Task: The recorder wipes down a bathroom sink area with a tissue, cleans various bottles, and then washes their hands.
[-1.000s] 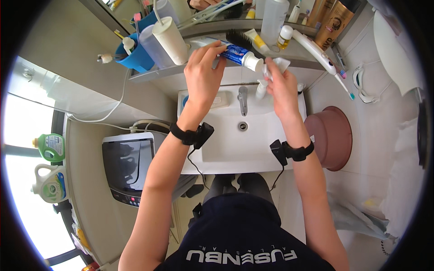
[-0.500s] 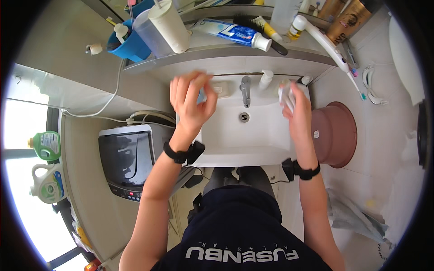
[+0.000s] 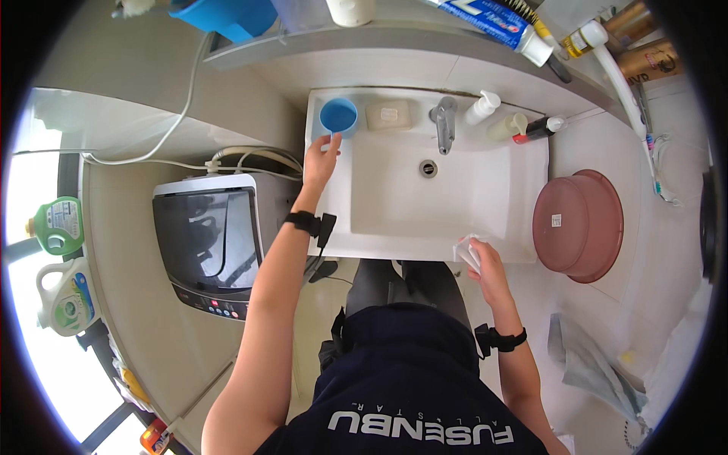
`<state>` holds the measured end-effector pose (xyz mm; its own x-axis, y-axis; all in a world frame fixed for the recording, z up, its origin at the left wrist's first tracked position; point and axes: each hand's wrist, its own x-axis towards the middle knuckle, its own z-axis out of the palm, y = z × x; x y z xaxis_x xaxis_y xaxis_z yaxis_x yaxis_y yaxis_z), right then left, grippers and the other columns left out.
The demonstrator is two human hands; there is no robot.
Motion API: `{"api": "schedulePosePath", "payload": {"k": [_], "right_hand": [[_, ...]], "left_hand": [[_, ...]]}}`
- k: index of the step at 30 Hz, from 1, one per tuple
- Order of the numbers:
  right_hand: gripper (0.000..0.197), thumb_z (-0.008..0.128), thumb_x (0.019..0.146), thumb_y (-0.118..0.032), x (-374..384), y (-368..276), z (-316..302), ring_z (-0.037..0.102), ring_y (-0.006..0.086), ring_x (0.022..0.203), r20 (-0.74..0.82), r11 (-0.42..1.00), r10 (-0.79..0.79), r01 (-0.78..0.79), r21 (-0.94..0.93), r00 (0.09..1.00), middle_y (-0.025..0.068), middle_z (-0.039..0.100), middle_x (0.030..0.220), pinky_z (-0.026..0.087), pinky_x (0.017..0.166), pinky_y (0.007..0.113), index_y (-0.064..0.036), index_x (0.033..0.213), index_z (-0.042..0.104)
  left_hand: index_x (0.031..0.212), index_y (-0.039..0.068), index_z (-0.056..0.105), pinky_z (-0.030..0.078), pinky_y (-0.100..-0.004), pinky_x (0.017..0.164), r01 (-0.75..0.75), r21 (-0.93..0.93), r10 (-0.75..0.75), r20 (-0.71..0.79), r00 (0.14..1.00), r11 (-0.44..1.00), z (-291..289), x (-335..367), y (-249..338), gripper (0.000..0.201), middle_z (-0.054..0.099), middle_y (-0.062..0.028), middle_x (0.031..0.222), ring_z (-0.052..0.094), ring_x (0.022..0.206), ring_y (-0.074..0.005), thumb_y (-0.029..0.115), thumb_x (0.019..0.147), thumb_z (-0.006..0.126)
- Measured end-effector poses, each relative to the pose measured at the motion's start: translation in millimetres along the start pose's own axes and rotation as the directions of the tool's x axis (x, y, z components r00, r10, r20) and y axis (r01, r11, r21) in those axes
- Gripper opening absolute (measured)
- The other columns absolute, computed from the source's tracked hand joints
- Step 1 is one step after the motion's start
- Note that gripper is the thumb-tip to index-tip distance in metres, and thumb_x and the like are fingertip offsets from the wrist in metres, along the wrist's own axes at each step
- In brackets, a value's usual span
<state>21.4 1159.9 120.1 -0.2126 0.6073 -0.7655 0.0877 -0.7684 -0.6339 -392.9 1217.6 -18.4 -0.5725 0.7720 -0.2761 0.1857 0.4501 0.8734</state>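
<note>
Currently the left hand (image 3: 321, 161), grip unclear, is at a blue cup (image 3: 338, 116), contents indistinct; the right hand (image 3: 491, 273) clutches tissue (image 3: 465, 249).

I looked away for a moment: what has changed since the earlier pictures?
The left hand let go of the toothpaste, now lying on the shelf, and came down to the blue cup; whether it grips it is unclear. The right hand drew back toward the person, near the sink's front edge, still holding the white tissue. The tap and tub stayed put.
</note>
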Motion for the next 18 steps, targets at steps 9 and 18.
{"api": "schedulePosePath", "payload": {"k": [9, 18], "right_hand": [[0.035, 0.055, 0.099, -0.03, 43, 41, -30, 0.053, 0.008, 0.086, -0.172, 0.96, -0.131, 0.081, -0.268, 0.976, 0.0003, 0.063, 0.092, 0.041, 0.075, 0.026, 0.0009, 0.108, 0.067], [0.031, 0.05, 0.102, -0.025, 76, 38, -117, 0.057, 0.0196, 0.077, -0.349, 0.578, -0.75, 0.299, -0.759, 0.563, 0.012, 0.063, 0.084, 0.046, 0.075, 0.036, 0.0039, 0.103, 0.063]], "left_hand": [[0.111, 0.002, 0.068, 0.049, -0.0287, 0.083, 0.023, -0.155, 0.016, 0.25, 0.968, 0.988, -19, 1, 0, 0.037, 0.072, -0.0042, 0.106, 0.066, 0.096, -0.0133, 0.036, 0.105, 0.055], [0.108, 0.0, 0.068, 0.05, -0.0294, 0.083, -0.019, -0.124, 0.049, 0.246, 0.968, 0.992, -26, 2, 0, 0.035, 0.073, -0.0059, 0.1, 0.067, 0.095, -0.0142, 0.033, 0.104, 0.055]]}}
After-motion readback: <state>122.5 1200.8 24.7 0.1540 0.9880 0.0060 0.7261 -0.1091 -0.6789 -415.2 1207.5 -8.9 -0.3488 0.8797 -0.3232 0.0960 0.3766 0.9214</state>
